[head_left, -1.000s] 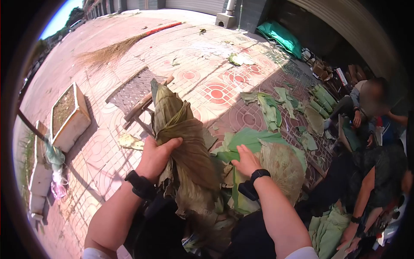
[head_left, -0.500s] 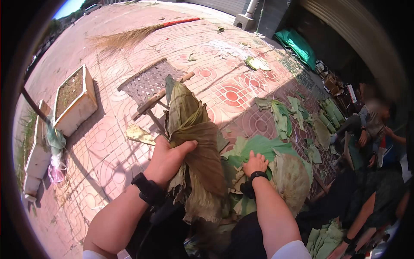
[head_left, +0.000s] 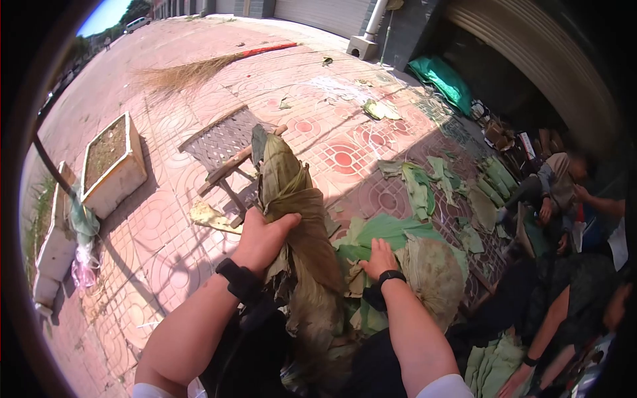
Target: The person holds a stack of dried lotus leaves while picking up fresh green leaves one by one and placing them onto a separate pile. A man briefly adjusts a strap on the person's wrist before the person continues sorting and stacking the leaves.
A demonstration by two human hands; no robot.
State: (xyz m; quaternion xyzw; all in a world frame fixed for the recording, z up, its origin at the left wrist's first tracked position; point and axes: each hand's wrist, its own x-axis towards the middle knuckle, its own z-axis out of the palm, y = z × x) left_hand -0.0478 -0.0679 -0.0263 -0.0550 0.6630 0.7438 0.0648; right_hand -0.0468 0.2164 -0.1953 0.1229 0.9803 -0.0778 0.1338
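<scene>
My left hand is closed around a bundle of dried, brownish-green leaves, which stands upright with its tip pointing away from me. The loose lower ends of the bundle hang down toward my lap. To the right, my right hand lies on a broad green leaf, its fingers stretched out and holding nothing visible. A large pale, dry leaf lies just right of that hand.
A woven stool stands ahead, with a yellow leaf piece beside it. At left are a soil-filled foam box and a tied bag. A broom lies farther off. People and leaf piles are at right.
My right hand has shifted slightly left and its fingers point farther forward on the green leaf. The left hand keeps its hold on the bundle. The camera view has shifted slightly.
</scene>
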